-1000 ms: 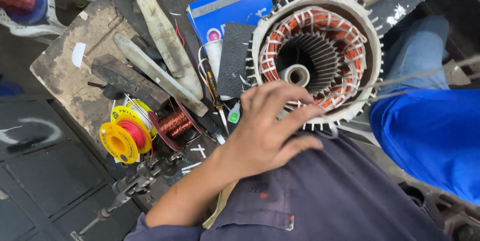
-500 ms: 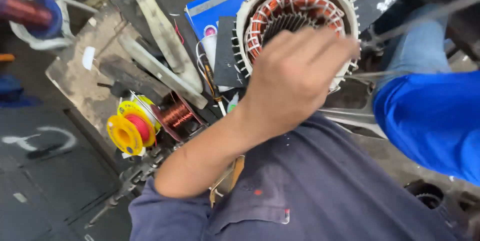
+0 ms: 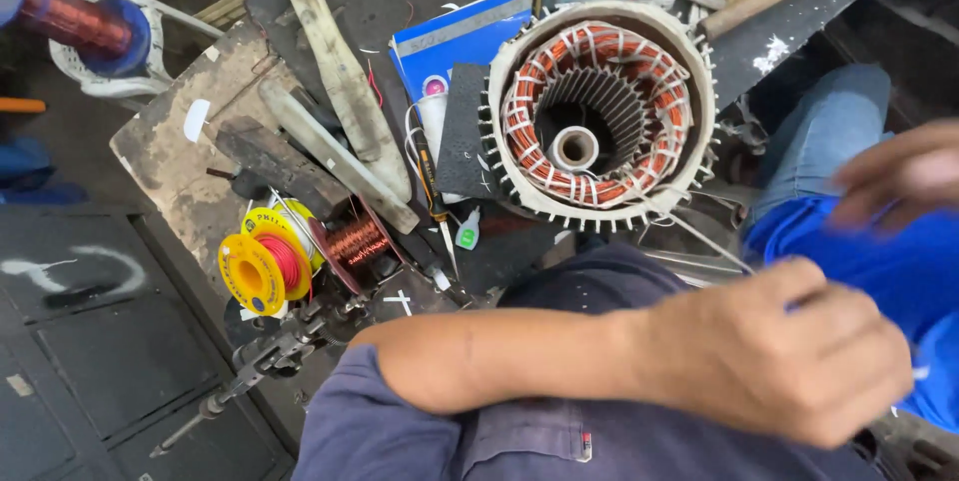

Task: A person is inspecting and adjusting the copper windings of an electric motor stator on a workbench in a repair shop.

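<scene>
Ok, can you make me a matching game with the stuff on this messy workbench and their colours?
Things:
1. small spool
2. motor winding
3. booklet
4. chair

Colours:
a. white
b. yellow
c. blue
d. orange with white ties

Pairs: 1-b, 2-d, 3-c, 4-a

I see stator at upper centre of frame: round pale metal housing with finned rim, open end facing up. Copper-orange windings ring dark slotted core, tied with white lacing. Pale tube sits upright in bore. Thin white cord runs from stator's lower right edge toward lower right of frame.
</scene>
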